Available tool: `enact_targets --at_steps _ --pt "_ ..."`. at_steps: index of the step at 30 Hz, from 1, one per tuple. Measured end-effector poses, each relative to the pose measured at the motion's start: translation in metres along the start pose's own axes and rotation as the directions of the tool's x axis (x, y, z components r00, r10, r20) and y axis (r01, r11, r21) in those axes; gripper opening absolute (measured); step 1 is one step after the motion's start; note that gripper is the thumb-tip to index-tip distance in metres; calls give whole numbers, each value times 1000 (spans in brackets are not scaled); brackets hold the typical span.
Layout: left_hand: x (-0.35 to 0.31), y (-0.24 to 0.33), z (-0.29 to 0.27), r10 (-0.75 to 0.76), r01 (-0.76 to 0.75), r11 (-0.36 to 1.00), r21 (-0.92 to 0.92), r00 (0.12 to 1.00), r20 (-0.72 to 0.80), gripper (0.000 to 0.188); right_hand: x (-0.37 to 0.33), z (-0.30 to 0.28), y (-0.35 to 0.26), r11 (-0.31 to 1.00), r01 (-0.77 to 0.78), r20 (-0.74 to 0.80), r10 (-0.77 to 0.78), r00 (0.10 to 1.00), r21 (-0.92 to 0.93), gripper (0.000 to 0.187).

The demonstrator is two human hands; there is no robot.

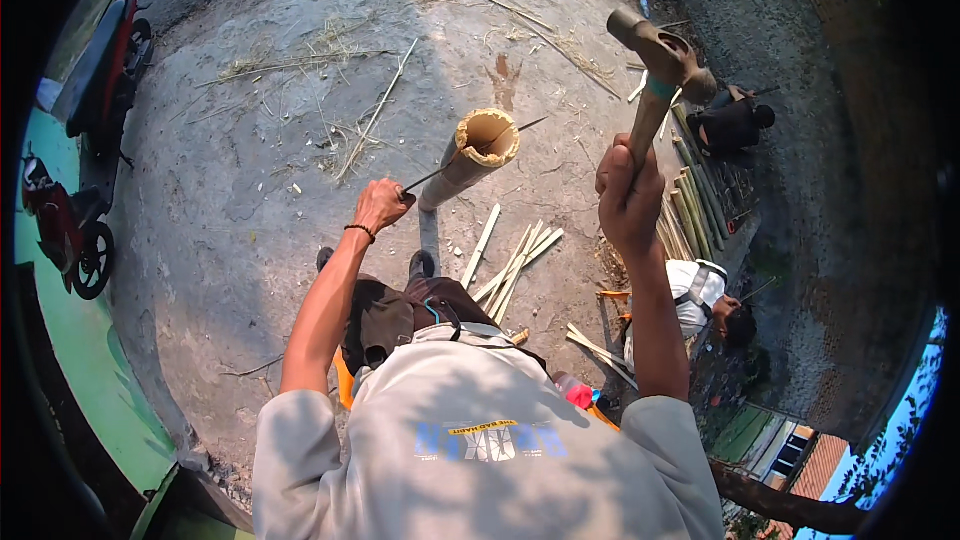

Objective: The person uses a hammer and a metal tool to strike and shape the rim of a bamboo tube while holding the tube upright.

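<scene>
My left hand point(382, 207) is closed round the handle of a long thin knife point(533, 125). Its dark blade lies across the open top of a bamboo culm point(468, 170) that stands upright on the ground before me. The culm is hollow, and its pale upper rim is jagged. Raised on the right, my right hand point(632, 195) grips a hammer point(672, 58) by its wooden handle, the metal head uppermost and apart from the knife. Split bamboo strips point(515, 270) lie in a loose pile near my feet.
A red motorcycle point(70, 225) and another two-wheeler point(105, 70) stand at the left. Two people, one in dark clothes point(725, 127) and one in a white top point(697, 290), are low down at the right, near stacked bamboo poles point(695, 205). Thin sticks point(380, 105) litter the concrete.
</scene>
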State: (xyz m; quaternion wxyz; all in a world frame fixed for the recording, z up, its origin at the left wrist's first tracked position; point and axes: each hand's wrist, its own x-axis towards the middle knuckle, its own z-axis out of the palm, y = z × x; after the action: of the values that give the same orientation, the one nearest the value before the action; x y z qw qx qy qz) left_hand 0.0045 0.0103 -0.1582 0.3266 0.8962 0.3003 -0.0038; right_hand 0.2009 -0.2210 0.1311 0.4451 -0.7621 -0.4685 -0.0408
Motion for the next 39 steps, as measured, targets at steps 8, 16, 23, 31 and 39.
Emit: enact_targets --at_steps 8,16,23,31,39 --pt "-19 23 16 62 -69 995 71 994 93 33 -99 9 39 892 -394 221 440 871 -222 28" --pt "-20 35 13 125 -140 984 113 984 128 31 -141 -7 42 977 -194 -31 197 980 84 19" --pt "-27 39 21 99 -118 987 110 981 168 31 -115 -11 26 827 -516 98 546 832 -223 31" --pt "-27 33 10 122 -133 988 76 983 140 34 -170 -22 29 926 -354 -14 356 935 -132 34" --pt "-18 38 4 111 -118 992 54 987 113 33 -104 -35 -12 881 -433 27 445 895 -193 22"
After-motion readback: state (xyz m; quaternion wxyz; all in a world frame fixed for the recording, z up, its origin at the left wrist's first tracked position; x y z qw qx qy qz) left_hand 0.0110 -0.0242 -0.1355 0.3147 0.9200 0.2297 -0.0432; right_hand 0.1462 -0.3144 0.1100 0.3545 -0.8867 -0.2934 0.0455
